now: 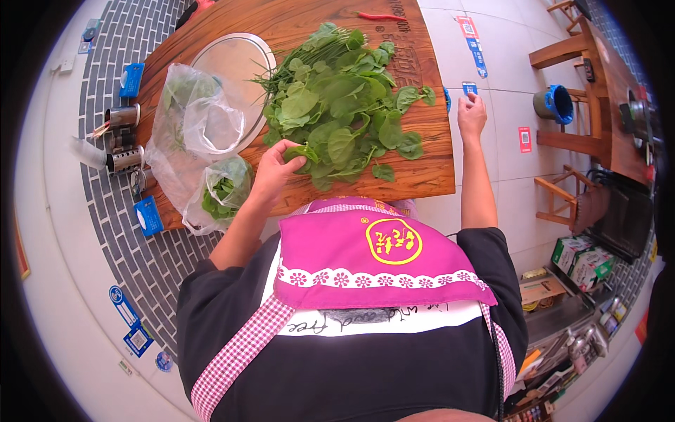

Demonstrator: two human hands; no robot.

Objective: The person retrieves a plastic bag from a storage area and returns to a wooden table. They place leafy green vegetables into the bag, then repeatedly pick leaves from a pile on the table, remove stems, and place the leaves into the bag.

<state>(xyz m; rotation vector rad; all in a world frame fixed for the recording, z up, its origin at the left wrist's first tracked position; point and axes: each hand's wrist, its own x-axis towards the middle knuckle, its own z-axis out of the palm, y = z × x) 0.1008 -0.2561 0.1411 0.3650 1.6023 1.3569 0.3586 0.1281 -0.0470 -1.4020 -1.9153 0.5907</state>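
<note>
My left hand [278,168] pinches a green leaf [301,154] between thumb and fingers at the near edge of a heap of leafy greens [337,100]. Long thin green stalks [311,53] lie at the heap's far left. Held out past the table's right edge, over the floor, is my right hand [472,113]; its fingers are curled, and whether it holds something cannot be told. Left of the heap are a round metal-rimmed tray [266,53], a clear plastic bag [174,142] with some greens inside, and a smaller bag of leaves [224,190] beside my left forearm.
A red chili [381,16] lies near the wooden table's [430,158] far edge. Metal holders [124,115] and blue tissue packs [132,80] line its left side. To the right stand a bin with a blue liner [553,104], a wooden stool [559,200] and another table [614,105].
</note>
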